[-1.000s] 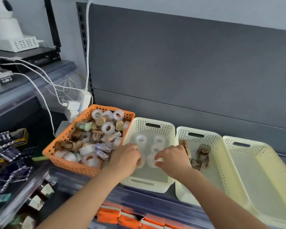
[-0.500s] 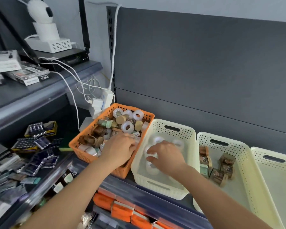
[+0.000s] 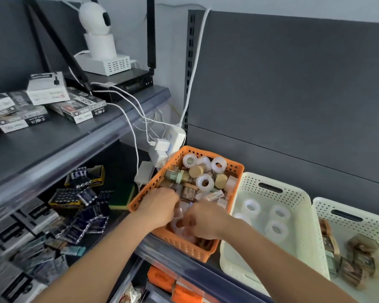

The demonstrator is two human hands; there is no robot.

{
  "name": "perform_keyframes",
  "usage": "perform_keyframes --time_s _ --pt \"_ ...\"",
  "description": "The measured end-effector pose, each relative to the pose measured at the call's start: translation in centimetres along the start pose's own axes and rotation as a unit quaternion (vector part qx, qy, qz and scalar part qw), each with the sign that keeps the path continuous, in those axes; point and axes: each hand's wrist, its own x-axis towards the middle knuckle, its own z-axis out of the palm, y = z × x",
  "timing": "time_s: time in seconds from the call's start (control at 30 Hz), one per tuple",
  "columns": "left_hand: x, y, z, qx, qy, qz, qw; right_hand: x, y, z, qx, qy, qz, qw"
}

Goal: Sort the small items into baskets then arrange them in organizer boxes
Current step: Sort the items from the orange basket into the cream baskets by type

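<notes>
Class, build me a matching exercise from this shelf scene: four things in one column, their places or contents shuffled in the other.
1 orange basket
2 cream basket beside it
3 white camera
4 battery packs

A on the upper shelf
B holds only tape rolls
C left hand and right hand inside
D under that shelf, at left

Pairs: 1-C, 2-B, 3-A, 4-D

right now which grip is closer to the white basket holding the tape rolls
Right. The right grip is in the orange basket, by its wall beside the white basket; the left grip is farther left in the same basket.
</notes>
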Motion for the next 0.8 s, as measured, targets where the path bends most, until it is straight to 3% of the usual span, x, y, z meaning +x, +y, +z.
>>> perform_keyframes --time_s 0.13,0.27,0.4,0.53,0.67,0.8 --pt "0.8 -1.2 -0.3 -0.066 -0.002 0.023 0.998 0.9 0.2 0.2 0.018 -0.076 0.017 0.997" --pt "1.9 -1.5 -1.2 -0.138 0.029 0.034 0.989 0.4 0.4 -0.8 0.133 -0.065 0.008 0.989" --pt "2.7 -0.5 -2.3 -0.234 0.066 0.051 0.969 -0.9 0.9 -2.7 0.248 0.034 0.042 0.967" --pt "3.6 2.0 -3.1 -0.315 0.197 0.040 0.928 -2.8 3.0 -3.9 0.278 0.182 0.099 0.938" --pt "4.1 5.2 -2.8 -0.326 0.228 0.083 0.914 -5.6 6.3 -3.3 0.130 0.335 0.175 0.917" --pt "4.2 8.7 -1.0 -0.254 0.191 0.159 0.935 -8.4 8.9 -1.6 0.081 0.343 0.258 0.900"
